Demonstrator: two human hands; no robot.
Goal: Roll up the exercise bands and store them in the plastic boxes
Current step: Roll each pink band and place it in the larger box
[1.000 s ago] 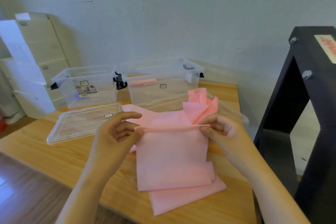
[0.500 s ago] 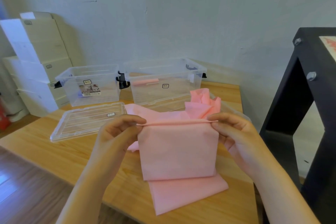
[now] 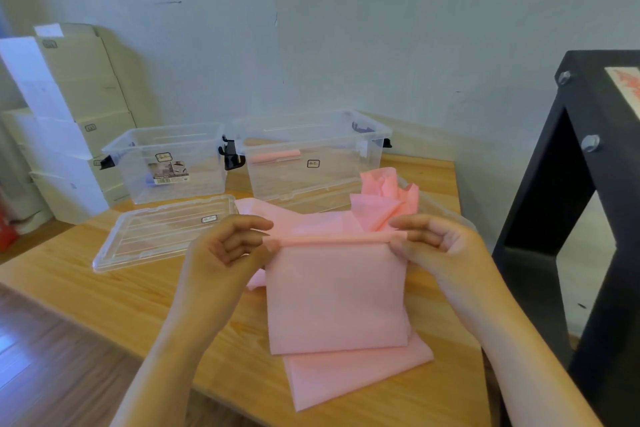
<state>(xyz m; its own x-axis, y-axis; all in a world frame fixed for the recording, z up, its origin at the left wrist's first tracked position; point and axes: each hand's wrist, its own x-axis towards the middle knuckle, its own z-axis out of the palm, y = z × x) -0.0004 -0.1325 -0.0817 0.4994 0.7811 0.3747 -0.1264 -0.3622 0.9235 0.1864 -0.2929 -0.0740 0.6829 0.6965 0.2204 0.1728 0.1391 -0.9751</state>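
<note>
The left hand [image 3: 227, 248] and right hand [image 3: 436, 244] are pinching a pink band [image 3: 336, 298] by its rolled edge, likely to wind it straight.

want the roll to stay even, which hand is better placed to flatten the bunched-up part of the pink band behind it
Right, I'd judge. The bunched part of the pink exercise band rises just beyond the right hand, while the left hand pinches the other end of the roll, farther away.
</note>
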